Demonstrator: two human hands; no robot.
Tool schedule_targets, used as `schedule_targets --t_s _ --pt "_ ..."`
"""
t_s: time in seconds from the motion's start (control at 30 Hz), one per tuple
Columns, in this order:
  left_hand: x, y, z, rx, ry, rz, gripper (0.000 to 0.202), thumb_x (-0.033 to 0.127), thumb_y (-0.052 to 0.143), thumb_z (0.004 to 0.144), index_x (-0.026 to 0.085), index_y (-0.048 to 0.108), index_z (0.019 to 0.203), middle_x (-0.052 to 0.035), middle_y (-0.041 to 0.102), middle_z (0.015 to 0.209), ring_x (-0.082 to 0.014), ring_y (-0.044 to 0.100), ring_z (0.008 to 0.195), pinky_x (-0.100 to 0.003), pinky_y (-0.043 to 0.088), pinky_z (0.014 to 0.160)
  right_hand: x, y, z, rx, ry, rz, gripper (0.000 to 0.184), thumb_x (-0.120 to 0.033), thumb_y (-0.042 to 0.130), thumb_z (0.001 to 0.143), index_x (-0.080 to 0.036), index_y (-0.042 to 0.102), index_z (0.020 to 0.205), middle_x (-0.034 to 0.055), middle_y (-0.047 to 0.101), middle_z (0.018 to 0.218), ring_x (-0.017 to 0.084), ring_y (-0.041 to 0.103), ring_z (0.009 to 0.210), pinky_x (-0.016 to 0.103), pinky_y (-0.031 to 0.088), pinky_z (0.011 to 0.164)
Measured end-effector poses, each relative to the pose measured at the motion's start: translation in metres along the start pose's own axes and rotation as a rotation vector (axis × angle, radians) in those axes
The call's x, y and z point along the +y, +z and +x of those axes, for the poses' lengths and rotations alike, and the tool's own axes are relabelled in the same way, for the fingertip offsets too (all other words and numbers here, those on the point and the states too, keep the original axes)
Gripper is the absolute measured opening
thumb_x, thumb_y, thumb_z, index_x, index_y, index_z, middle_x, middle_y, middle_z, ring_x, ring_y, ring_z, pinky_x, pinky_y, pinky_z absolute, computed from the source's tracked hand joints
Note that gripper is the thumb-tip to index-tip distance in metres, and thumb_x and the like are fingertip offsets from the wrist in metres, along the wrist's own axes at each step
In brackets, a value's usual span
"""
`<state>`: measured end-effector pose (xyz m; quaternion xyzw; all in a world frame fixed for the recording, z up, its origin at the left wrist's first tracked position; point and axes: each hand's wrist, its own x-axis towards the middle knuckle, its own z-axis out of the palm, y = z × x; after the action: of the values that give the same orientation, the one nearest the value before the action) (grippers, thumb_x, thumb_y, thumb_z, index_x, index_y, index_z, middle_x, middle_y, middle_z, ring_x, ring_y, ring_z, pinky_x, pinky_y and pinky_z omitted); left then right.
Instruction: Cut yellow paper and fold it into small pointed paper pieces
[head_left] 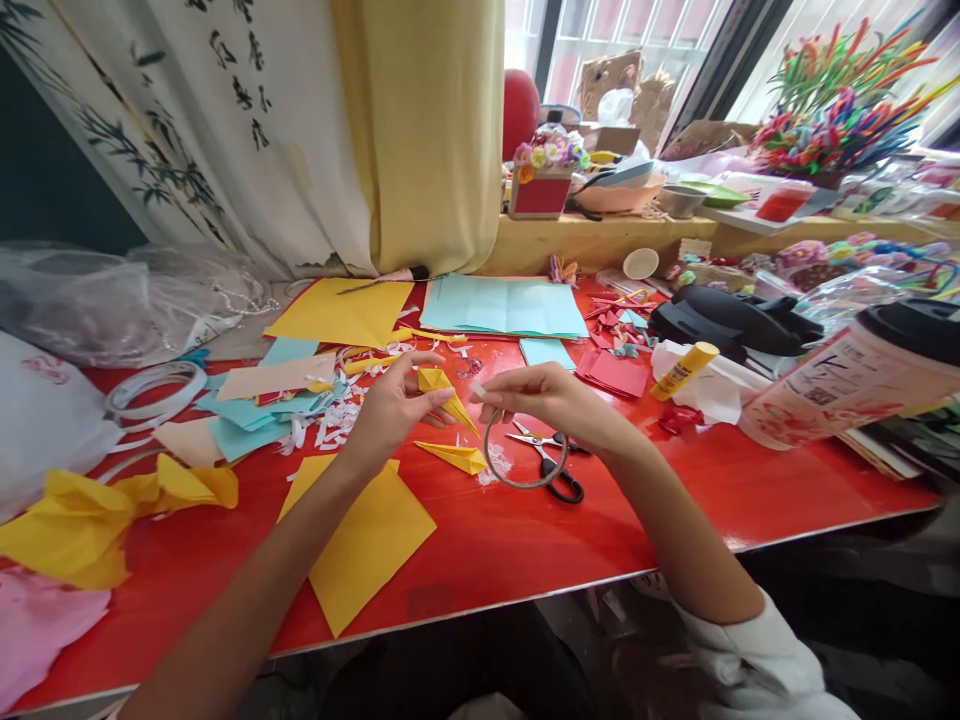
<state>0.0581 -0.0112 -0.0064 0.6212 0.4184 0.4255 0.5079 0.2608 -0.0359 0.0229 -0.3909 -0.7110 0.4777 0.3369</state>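
Note:
My left hand [390, 405] pinches a folded yellow paper piece [442, 388] with a long pointed end, held above the red table. Facing it, my right hand [547, 395] has its fingertips closed on a thin roll of tape [517, 484], which hangs below the palm as a ring. A small whitish end [478, 390] sticks out at those fingertips. Under the hands lies a second folded yellow paper piece [454, 457]. Black-handled scissors [551, 465] rest partly behind the tape ring. A large yellow paper sheet [375, 545] lies near the table's front edge, below my left forearm.
Light blue sheets [502, 305] and a yellow sheet [341, 310] lie at the back. White tape rolls [157, 392] and paper scraps [337, 420] are on the left. A glue stick [684, 371], red paper squares [613, 373] and a tilted cup [855, 375] stand or lie right.

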Motion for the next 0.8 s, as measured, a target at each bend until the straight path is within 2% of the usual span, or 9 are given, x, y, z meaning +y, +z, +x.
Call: schedule_targets --t_s 0.1,0.27,0.5,0.67,0.8 --pt "0.0 0.003 -0.002 -0.002 0.041 0.013 0.024 0.029 0.064 0.077 0.019 0.055 0.097 0.0004 0.066 0.067 -0.014 0.067 0.059 -0.024 0.057 0.056 0.006 0.014 0.004 -0.027 0.037 0.036 0.021 -0.034 0.059 0.082 -0.016 0.07 0.085 0.0052 0.07 0.077 0.013 0.063 0.07 0.028 0.049 0.069" --pt "-0.003 0.005 -0.003 0.02 0.077 0.02 0.015 0.028 0.061 0.079 0.018 0.059 0.09 -0.0006 0.068 0.067 -0.0121 0.066 0.057 -0.022 0.057 0.057 0.014 0.025 0.009 0.037 0.029 0.005 0.022 -0.032 0.056 0.084 -0.014 0.068 0.085 0.0053 0.069 0.075 0.012 0.061 0.067 0.028 0.049 0.067" --pt "-0.003 0.007 -0.003 -0.041 -0.014 -0.014 0.026 0.035 0.059 0.081 0.016 0.062 0.097 -0.0038 0.07 0.08 -0.013 0.068 0.063 -0.024 0.058 0.064 0.015 0.027 0.009 0.089 0.019 -0.174 0.022 -0.031 0.051 0.086 -0.015 0.065 0.08 0.0043 0.069 0.073 0.011 0.059 0.063 0.025 0.046 0.061" --pt "-0.002 0.007 -0.005 -0.091 -0.052 -0.054 0.031 0.043 0.053 0.085 0.015 0.06 0.098 -0.0055 0.069 0.091 -0.016 0.069 0.074 -0.028 0.058 0.069 0.013 0.027 0.008 0.115 0.043 -0.272 0.024 -0.032 0.049 0.087 -0.016 0.066 0.08 0.0033 0.069 0.073 0.01 0.06 0.06 0.024 0.042 0.056" --pt "-0.003 0.007 -0.005 -0.099 -0.08 -0.066 0.032 0.043 0.053 0.084 0.015 0.061 0.097 -0.0055 0.069 0.09 -0.0164 0.069 0.072 -0.028 0.057 0.067 0.014 0.026 0.008 0.098 0.036 -0.314 0.022 -0.03 0.05 0.087 -0.016 0.065 0.077 0.0025 0.069 0.072 0.01 0.06 0.059 0.024 0.042 0.058"
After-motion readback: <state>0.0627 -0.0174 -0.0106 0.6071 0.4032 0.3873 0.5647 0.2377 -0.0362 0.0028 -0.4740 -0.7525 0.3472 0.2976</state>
